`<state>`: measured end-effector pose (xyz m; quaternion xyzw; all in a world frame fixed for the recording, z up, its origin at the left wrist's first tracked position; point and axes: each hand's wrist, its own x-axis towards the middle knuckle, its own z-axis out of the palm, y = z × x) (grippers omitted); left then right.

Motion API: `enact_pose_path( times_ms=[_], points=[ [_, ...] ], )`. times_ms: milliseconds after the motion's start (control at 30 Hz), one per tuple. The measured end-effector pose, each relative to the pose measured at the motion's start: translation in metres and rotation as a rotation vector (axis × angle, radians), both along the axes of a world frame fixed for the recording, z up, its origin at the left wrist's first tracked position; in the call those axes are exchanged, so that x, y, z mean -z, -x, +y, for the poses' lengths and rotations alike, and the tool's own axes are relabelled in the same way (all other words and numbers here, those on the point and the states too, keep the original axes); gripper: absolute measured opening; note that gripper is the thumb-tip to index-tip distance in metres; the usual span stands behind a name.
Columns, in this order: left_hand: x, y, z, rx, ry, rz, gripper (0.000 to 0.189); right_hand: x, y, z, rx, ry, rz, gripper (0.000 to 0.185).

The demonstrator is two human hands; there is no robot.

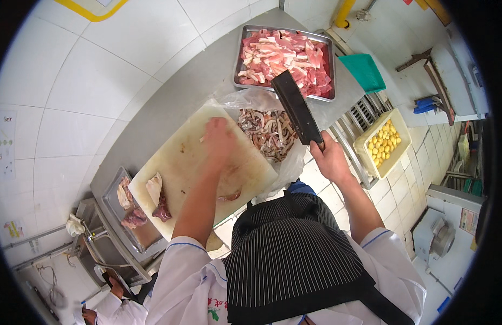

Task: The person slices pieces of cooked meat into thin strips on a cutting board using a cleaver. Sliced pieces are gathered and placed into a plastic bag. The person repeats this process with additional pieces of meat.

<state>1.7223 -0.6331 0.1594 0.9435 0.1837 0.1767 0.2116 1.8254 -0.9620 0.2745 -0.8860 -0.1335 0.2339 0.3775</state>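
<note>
My right hand grips the handle of a dark cleaver, its blade raised and reaching across the lower edge of the meat tray in the picture. My left hand is blurred over the far part of a white cutting board. A small pale scrap shows beside its fingers; whether the hand holds anything is unclear. On the board lie a piece of meat with pale fat and a thin reddish scrap. Sliced trimmings fill a clear plastic bag at the board's right edge.
A metal tray of sliced raw meat stands on the steel table. Another tray with meat pieces is at left. A tub of yellow potato-like pieces and a green basket are right. Another person's hand shows lower left.
</note>
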Motion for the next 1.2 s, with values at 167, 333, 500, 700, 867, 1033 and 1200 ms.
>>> enact_pose_path(
  times_ms=[167, 333, 500, 700, 867, 1033, 1200],
  points=[
    [0.005, 0.039, 0.049, -0.239, 0.03, 0.394, 0.024, 0.013, 0.003, 0.015, -0.191, 0.021, 0.075, 0.027],
    [0.01, 0.07, 0.043, -0.274, 0.26, 0.138, 0.018, 0.022, 0.023, 0.061, -0.508, 0.056, -0.074, 0.028],
    [0.0, 0.119, 0.034, -0.337, 0.265, 0.149, 0.02, 0.023, 0.044, 0.106, -0.534, -0.084, -0.227, 0.025],
    [-0.014, 0.192, -0.031, 0.099, 0.189, 0.368, 0.023, 0.052, 0.057, 0.127, -0.609, 0.092, -0.107, 0.027],
    [-0.01, 0.211, -0.057, 0.174, 0.264, 0.607, 0.022, 0.049, 0.048, 0.065, -0.621, 0.211, 0.018, 0.031],
    [0.009, 0.17, -0.024, -0.072, 0.373, 0.474, 0.019, 0.022, 0.04, 0.023, -0.528, 0.183, 0.12, 0.03],
    [0.032, 0.083, 0.016, -0.239, 0.249, -0.012, 0.019, 0.002, 0.046, 0.008, -0.266, 0.112, 0.102, 0.03]
  ],
)
